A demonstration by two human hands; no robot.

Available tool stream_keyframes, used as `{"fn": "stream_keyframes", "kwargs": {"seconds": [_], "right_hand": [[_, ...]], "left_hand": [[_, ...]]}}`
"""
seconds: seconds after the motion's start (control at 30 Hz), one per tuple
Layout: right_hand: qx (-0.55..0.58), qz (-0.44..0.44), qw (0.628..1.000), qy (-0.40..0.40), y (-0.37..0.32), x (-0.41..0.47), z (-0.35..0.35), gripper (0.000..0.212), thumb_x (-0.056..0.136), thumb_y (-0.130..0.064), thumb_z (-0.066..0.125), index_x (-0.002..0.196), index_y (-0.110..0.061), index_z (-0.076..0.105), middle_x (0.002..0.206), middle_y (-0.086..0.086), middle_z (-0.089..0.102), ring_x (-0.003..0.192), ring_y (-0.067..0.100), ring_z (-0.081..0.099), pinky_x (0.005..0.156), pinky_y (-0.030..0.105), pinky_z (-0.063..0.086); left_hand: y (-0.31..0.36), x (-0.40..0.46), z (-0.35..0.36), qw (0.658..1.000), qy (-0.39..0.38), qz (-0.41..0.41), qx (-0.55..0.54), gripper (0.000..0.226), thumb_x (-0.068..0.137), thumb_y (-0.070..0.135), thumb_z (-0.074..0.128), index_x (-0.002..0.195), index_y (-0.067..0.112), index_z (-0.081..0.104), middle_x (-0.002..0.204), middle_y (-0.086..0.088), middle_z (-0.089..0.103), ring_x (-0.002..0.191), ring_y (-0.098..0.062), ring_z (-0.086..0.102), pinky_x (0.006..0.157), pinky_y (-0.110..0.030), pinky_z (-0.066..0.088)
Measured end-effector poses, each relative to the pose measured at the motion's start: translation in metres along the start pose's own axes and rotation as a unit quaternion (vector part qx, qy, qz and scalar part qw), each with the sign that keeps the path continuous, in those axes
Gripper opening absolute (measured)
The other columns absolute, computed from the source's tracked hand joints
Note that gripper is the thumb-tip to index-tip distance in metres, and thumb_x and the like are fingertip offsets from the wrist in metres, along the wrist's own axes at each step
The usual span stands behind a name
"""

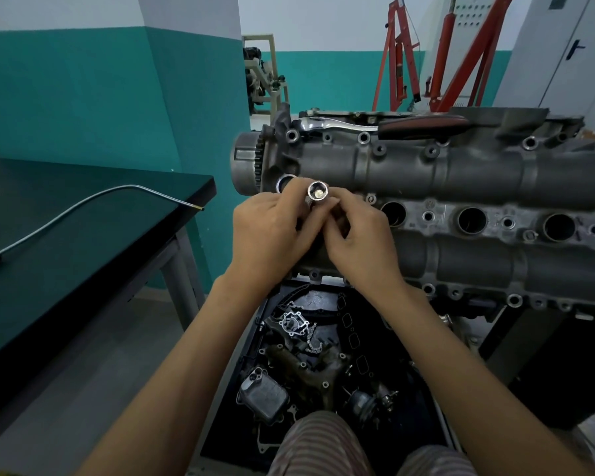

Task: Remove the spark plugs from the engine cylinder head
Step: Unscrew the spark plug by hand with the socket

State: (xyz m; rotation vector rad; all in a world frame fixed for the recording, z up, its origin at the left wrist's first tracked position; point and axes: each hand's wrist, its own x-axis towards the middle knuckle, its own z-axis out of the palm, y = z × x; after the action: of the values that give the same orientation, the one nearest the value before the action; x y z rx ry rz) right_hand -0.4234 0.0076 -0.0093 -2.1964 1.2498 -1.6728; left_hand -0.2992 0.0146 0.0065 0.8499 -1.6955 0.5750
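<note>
The grey engine cylinder head [461,173] lies across the right half of the view, with three open spark plug wells [472,219] in a row. Both hands meet at its left end. My left hand [272,228] and my right hand [358,238] together grip a chrome spark plug socket [317,192], its open end facing the camera. A pale spark plug tip [318,193] shows inside the socket. The leftmost well lies hidden behind my hands. A ratchet wrench [375,124] with a dark red handle rests on the far top edge of the head.
A dark green table [83,235] stands at the left, carrying a long bent metal rod [93,197]. Below the head, a black tray [323,355] holds loose engine parts and a chain. A red engine hoist [437,53] stands at the back right.
</note>
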Motion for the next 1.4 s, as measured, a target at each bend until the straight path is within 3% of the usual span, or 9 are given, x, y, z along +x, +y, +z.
{"fn": "stream_keyframes", "kwargs": {"seconds": [0.1, 0.23, 0.33, 0.6, 0.8, 1.07, 1.17, 1.3, 1.4], "right_hand": [[0.001, 0.046, 0.999, 0.003, -0.0015, -0.0021, 0.0032, 0.032, 0.08, -0.022, 0.06, 0.111, -0.026, 0.053, 0.073, -0.011, 0.061, 0.061, 0.004, 0.054, 0.054, 0.02, 0.042], [0.011, 0.051, 0.998, 0.045, -0.0029, -0.0035, 0.0057, 0.019, 0.08, -0.017, 0.065, 0.085, -0.026, 0.049, 0.06, -0.013, 0.049, 0.055, 0.004, 0.048, 0.049, 0.017, 0.034], [0.015, 0.036, 0.997, 0.063, -0.0048, -0.005, 0.006, 0.013, 0.083, -0.012, 0.06, 0.08, -0.021, 0.052, 0.059, -0.014, 0.046, 0.053, 0.005, 0.044, 0.05, 0.017, 0.032], [0.045, 0.007, 0.997, 0.059, -0.007, -0.0074, 0.0063, 0.014, 0.087, -0.02, 0.052, 0.095, -0.018, 0.064, 0.072, -0.009, 0.061, 0.066, 0.008, 0.057, 0.057, 0.028, 0.046], [0.018, 0.015, 0.998, 0.05, -0.005, -0.0053, 0.0078, 0.02, 0.088, -0.022, 0.049, 0.104, -0.017, 0.06, 0.062, -0.018, 0.048, 0.059, -0.002, 0.049, 0.054, 0.013, 0.037], [0.025, 0.04, 0.997, 0.054, -0.0071, -0.0056, 0.006, 0.012, 0.085, -0.012, 0.058, 0.077, -0.016, 0.049, 0.06, -0.006, 0.051, 0.053, 0.007, 0.044, 0.049, 0.025, 0.036], [0.029, 0.025, 0.998, 0.04, -0.0066, -0.0079, 0.0048, 0.003, 0.088, -0.012, 0.054, 0.085, -0.013, 0.054, 0.066, -0.007, 0.054, 0.057, 0.007, 0.047, 0.052, 0.023, 0.037], [0.007, 0.003, 1.0, 0.021, -0.0073, -0.0075, 0.0042, 0.012, 0.09, -0.016, 0.049, 0.099, -0.017, 0.057, 0.078, -0.012, 0.058, 0.069, 0.004, 0.053, 0.059, 0.015, 0.039], [0.005, 0.001, 1.0, 0.012, -0.008, -0.007, 0.0047, 0.016, 0.092, -0.014, 0.047, 0.104, -0.016, 0.057, 0.085, -0.005, 0.063, 0.074, 0.007, 0.057, 0.063, 0.02, 0.043]], "left_hand": [[0.0017, 0.0021, 0.0003, 1.0, 0.007, -0.003, 0.01, 0.036, 0.082, 0.033, 0.066, 0.068, 0.001, 0.061, 0.046, -0.002, 0.052, 0.038, -0.02, 0.048, 0.037, -0.029, 0.039], [0.0037, 0.0027, 0.0007, 1.0, 0.01, -0.011, 0.01, 0.042, 0.082, 0.037, 0.065, 0.063, 0.0, 0.057, 0.043, -0.005, 0.049, 0.037, -0.022, 0.046, 0.035, -0.031, 0.038], [0.0041, 0.0025, 0.0009, 1.0, 0.011, -0.01, 0.015, 0.041, 0.082, 0.036, 0.065, 0.063, 0.001, 0.057, 0.042, -0.004, 0.048, 0.037, -0.021, 0.046, 0.035, -0.031, 0.038], [0.0051, 0.0009, -0.0042, 1.0, -0.012, -0.006, -0.024, 0.018, 0.086, 0.02, 0.06, 0.095, 0.009, 0.072, 0.047, 0.003, 0.054, 0.041, -0.016, 0.05, 0.044, -0.028, 0.042], [0.0065, 0.0034, -0.0024, 1.0, 0.0, -0.022, -0.005, 0.022, 0.086, 0.024, 0.062, 0.08, 0.003, 0.069, 0.044, 0.0, 0.051, 0.038, -0.019, 0.048, 0.039, -0.032, 0.042], [0.0058, 0.0029, -0.0006, 1.0, 0.012, -0.024, -0.003, 0.042, 0.083, 0.035, 0.065, 0.061, 0.0, 0.053, 0.043, -0.006, 0.046, 0.036, -0.021, 0.042, 0.035, -0.034, 0.037], [0.006, 0.0019, -0.0013, 0.999, 0.009, -0.027, -0.025, 0.034, 0.085, 0.031, 0.064, 0.068, 0.002, 0.06, 0.045, -0.002, 0.049, 0.039, -0.018, 0.045, 0.037, -0.033, 0.038], [0.006, 0.0012, -0.0045, 0.998, -0.001, -0.026, -0.05, 0.02, 0.087, 0.022, 0.061, 0.089, 0.004, 0.07, 0.049, 0.0, 0.056, 0.041, -0.016, 0.05, 0.042, -0.03, 0.042], [0.006, 0.0023, -0.005, 0.998, -0.005, -0.031, -0.048, 0.019, 0.086, 0.02, 0.061, 0.087, 0.003, 0.07, 0.049, -0.001, 0.056, 0.041, -0.016, 0.05, 0.041, -0.031, 0.043]]}}
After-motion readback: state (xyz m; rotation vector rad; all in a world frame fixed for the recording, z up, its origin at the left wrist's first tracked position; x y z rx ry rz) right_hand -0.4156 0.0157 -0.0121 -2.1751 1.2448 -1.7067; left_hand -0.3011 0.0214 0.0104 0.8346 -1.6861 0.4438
